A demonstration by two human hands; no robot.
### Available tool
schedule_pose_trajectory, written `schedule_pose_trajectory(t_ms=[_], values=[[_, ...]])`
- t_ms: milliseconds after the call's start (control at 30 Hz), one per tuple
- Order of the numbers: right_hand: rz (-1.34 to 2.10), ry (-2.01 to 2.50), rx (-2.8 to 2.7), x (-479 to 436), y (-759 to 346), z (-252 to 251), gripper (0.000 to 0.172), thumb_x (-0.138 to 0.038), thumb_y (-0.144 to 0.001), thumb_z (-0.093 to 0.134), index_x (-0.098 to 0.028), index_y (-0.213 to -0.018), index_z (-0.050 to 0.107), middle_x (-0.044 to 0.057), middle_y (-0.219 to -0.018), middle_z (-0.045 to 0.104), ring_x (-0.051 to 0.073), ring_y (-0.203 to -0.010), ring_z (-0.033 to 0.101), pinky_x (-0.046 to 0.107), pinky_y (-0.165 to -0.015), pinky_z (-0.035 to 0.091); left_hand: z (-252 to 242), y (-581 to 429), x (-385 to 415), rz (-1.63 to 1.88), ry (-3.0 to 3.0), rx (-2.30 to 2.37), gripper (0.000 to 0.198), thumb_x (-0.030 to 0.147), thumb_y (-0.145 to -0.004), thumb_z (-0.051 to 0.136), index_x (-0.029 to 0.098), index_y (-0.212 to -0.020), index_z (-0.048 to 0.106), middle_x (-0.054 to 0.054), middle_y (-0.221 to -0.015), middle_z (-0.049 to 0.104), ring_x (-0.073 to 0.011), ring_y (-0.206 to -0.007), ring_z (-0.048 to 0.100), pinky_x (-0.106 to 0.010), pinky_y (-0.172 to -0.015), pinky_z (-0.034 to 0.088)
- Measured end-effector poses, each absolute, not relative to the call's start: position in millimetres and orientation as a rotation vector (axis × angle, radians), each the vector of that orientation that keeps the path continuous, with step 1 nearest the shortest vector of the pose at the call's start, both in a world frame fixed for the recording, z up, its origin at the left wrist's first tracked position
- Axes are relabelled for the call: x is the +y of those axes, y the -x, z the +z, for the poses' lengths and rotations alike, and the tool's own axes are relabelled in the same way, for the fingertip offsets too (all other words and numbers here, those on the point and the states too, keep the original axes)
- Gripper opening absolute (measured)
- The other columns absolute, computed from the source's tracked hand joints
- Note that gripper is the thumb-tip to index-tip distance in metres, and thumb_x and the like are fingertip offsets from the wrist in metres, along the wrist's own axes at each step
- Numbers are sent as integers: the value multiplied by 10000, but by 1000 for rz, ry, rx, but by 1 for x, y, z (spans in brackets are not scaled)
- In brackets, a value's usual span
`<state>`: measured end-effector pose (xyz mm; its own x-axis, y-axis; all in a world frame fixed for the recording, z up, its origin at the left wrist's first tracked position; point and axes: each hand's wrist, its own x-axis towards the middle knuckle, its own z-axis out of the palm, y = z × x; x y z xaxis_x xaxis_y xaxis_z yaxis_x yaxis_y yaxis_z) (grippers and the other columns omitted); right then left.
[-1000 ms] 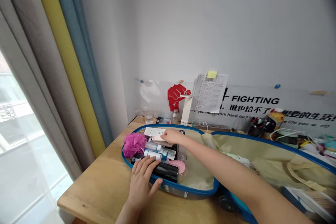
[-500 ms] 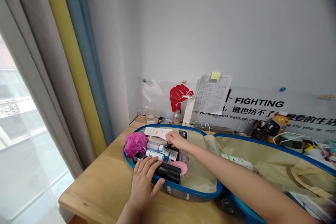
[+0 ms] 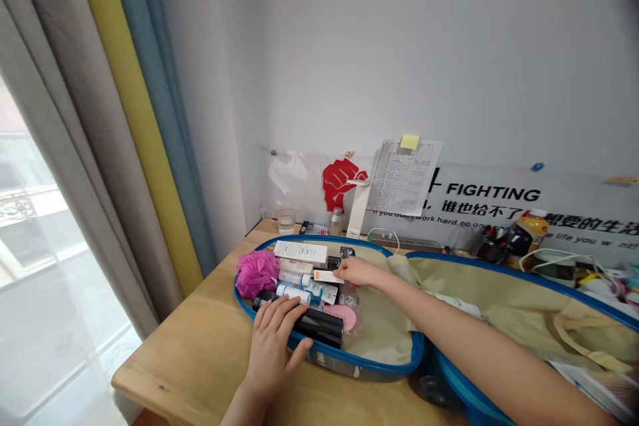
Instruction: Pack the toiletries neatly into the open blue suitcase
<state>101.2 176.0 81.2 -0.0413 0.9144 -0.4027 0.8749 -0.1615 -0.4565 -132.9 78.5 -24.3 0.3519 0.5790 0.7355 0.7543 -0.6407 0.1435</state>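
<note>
An open blue-rimmed suitcase point(image 3: 379, 363) with beige lining lies on a wooden desk point(image 3: 200, 353). Its left half holds a pink bath pouf point(image 3: 256, 272), a white box point(image 3: 300, 251), several tubes and bottles, a black cylinder point(image 3: 319, 325) and a pink oval item point(image 3: 342, 315). My left hand point(image 3: 273, 343) rests flat on the near end of the black cylinder and the suitcase rim, fingers spread. My right hand point(image 3: 355, 271) reaches into the case and pinches a small white and orange box point(image 3: 328, 276) above the tubes.
At the back of the desk stand a glass point(image 3: 286, 220), a small bottle point(image 3: 336, 221), a white lamp base point(image 3: 356, 210) and clutter of cables and an orange bottle point(image 3: 530, 227). Curtains point(image 3: 114, 140) hang left beside a window. A poster and a paper sheet point(image 3: 403, 177) cover the wall.
My right hand has left the long white box at the far rim and drawn back toward me, now pinching a smaller white and orange box. The left hand has stayed put.
</note>
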Motion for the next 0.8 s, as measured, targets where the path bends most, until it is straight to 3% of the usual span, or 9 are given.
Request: schedule_pose_trajectory(t_ms=[467,800], values=[[933,2203,-1949,182,-96,64,333,-398,-926,548,-171,-1168,584,66,-1121,626,153,-925,625,357,-797,546,-23,134,79,-1145,2367,-1187,397,443,-908,499,243,-1232,611,-73,-1217,669,-262,-1151,571,-415,-989,378],[536,2231,-1931,170,-210,132,376,-431,-932,526,-169,-1197,568,67,-1127,624,163,-940,624,380,-827,535,-23,135,80,-1161,2333,-1129,376,401,-904,506,239,-1229,601,-62,-1202,680,-250,-1133,585,-393,-982,369]])
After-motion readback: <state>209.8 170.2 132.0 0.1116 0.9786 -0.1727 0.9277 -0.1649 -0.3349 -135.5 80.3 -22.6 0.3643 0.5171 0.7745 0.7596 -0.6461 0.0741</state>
